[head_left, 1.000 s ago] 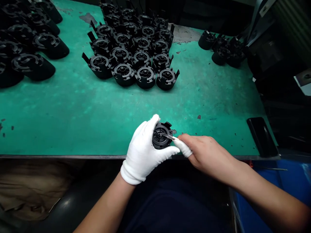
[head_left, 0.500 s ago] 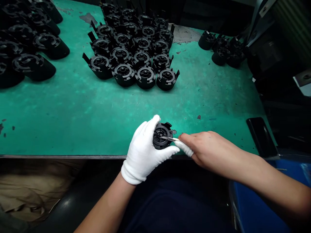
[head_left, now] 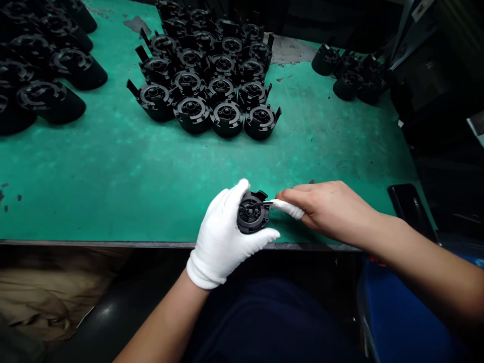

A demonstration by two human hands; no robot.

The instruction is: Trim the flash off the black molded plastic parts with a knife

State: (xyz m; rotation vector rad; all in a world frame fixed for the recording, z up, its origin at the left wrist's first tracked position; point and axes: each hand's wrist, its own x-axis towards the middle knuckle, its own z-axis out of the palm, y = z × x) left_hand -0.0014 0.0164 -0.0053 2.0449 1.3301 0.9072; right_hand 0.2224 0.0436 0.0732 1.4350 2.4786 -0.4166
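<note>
In my white-gloved left hand (head_left: 223,232) is a round black plastic housing (head_left: 251,214), its ringed face turned up toward me. The fingers wrap its left side and the thumb reaches along the near side. My right hand (head_left: 317,201), bare except for a white cover on one finger, pinches a slim craft knife (head_left: 260,204). The thin blade lies over the housing's face, its tip close to the centre. Most of the knife's handle is hidden inside the right hand. Both hands are above the table's near edge.
Several similar black housings (head_left: 227,118) stand in rows on the green tabletop (head_left: 170,186). Taller black parts (head_left: 79,70) are grouped at left, a smaller cluster (head_left: 346,83) at back right. A black phone (head_left: 404,199) lies at right; a blue bin (head_left: 401,307) stands below.
My right hand has shifted slightly up and away with the knife, whose blade now crosses the housing's upper right. My left hand and the housing stay nearly where they were.
</note>
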